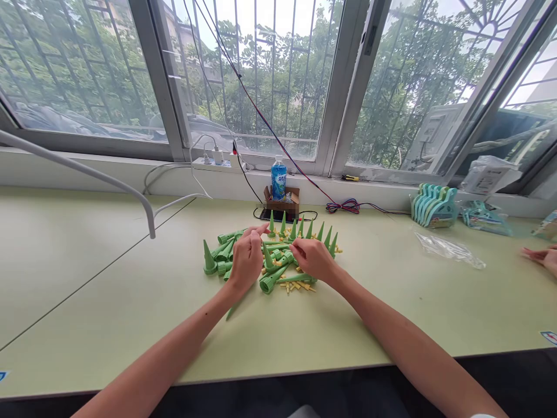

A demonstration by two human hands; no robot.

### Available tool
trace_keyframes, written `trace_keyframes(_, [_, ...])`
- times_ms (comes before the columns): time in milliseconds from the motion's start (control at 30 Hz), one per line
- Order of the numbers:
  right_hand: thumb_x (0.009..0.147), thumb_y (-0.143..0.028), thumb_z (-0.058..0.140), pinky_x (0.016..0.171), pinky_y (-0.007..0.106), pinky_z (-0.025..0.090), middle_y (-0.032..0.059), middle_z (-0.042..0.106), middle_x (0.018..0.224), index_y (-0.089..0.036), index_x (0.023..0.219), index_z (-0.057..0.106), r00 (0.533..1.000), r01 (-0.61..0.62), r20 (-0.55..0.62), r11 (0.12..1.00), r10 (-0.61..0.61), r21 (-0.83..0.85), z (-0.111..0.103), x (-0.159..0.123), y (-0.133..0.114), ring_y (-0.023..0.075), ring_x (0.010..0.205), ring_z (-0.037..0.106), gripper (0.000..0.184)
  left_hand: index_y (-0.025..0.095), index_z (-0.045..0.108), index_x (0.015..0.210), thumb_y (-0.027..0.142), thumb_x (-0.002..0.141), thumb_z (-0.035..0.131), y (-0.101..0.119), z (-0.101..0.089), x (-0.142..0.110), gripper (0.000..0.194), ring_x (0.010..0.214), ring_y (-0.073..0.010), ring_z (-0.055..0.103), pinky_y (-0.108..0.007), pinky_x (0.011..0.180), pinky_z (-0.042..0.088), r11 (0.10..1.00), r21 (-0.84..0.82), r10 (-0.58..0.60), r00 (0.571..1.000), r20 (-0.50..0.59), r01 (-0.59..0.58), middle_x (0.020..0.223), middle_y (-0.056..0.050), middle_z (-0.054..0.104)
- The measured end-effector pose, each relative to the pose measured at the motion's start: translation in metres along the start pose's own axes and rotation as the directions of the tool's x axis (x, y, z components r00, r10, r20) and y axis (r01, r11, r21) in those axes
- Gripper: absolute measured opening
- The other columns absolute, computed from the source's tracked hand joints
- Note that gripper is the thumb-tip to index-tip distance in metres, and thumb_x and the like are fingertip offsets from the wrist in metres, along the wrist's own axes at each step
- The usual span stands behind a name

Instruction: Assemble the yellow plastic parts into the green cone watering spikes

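Observation:
Both hands are over a pile of green plastic cone-shaped spikes and small yellow fittings. At the left of the pile, my left hand has its index finger stretched towards the upright cones and its other fingers curled. A green cone stands right beside it; whether the hand touches it is unclear. My right hand is closed, thumb and fingertips pinched together above the pile. Anything between those fingertips is too small or hidden. Several upright green cones form a row behind my right hand.
A blue-labelled bottle stands by a small cardboard box and a dark phone. Cables run along the sill. Teal hangers and a clear plastic bag lie right, near another person's hand. A white tube hangs left.

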State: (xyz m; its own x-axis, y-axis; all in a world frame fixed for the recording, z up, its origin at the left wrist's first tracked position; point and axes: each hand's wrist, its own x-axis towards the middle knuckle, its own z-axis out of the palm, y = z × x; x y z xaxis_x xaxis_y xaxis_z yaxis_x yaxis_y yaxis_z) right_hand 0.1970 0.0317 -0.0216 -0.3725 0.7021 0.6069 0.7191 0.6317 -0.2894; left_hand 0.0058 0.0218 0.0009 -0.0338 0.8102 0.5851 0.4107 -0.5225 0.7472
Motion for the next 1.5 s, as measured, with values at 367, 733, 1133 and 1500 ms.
trace_keyframes(367, [0.09, -0.02, 0.057, 0.058, 0.022, 0.034, -0.0005, 0.061, 0.066, -0.018, 0.076, 0.062, 0.996, 0.065, 0.055, 0.997, -0.068, 0.047, 0.0, -0.002, -0.003, 0.0104, 0.057, 0.049, 0.015, 0.018, 0.066, 0.094, 0.043, 0.093, 0.045, 0.005, -0.001, 0.0, 0.033, 0.062, -0.0131, 0.054, -0.026, 0.061, 0.045, 0.992, 0.093, 0.077, 0.994, 0.075, -0.084, 0.09, -0.004, 0.067])
trace_keyframes(733, [0.088, -0.026, 0.067, 0.062, 0.023, 0.043, 0.0013, 0.064, 0.072, -0.021, 0.076, 0.074, 0.947, 0.158, 0.23, 0.948, -0.226, 0.277, 0.003, 0.001, 0.004, 0.0124, 0.063, 0.058, 0.015, 0.019, 0.063, 0.086, 0.038, 0.091, 0.052, -0.003, 0.005, -0.002, 0.023, 0.052, -0.0092, 0.047, -0.024, 0.057, 0.042, 0.979, 0.158, 0.112, 0.987, 0.115, -0.129, 0.084, -0.001, 0.067])
trace_keyframes(1133, [0.089, -0.029, 0.066, 0.063, 0.025, 0.045, 0.0007, 0.066, 0.07, -0.022, 0.073, 0.074, 0.928, 0.197, 0.23, 0.912, -0.291, 0.361, 0.004, 0.002, 0.004, 0.0139, 0.063, 0.059, 0.019, 0.019, 0.064, 0.082, 0.041, 0.092, 0.051, -0.01, 0.005, -0.001, 0.028, 0.058, -0.0121, 0.051, -0.026, 0.064, 0.042, 0.975, 0.186, 0.082, 0.977, 0.195, -0.119, 0.083, -0.002, 0.067])
trace_keyframes(1500, [0.081, -0.018, 0.075, 0.073, 0.026, 0.043, 0.001, 0.071, 0.074, -0.018, 0.073, 0.074, 0.912, 0.201, 0.283, 0.926, -0.296, 0.318, 0.009, 0.002, 0.007, 0.0132, 0.068, 0.062, 0.008, 0.019, 0.064, 0.078, 0.045, 0.092, 0.048, -0.012, 0.006, -0.003, 0.034, 0.059, -0.0139, 0.051, -0.027, 0.064, 0.041, 0.966, 0.24, 0.025, 0.962, 0.273, -0.093, 0.075, -0.002, 0.067])
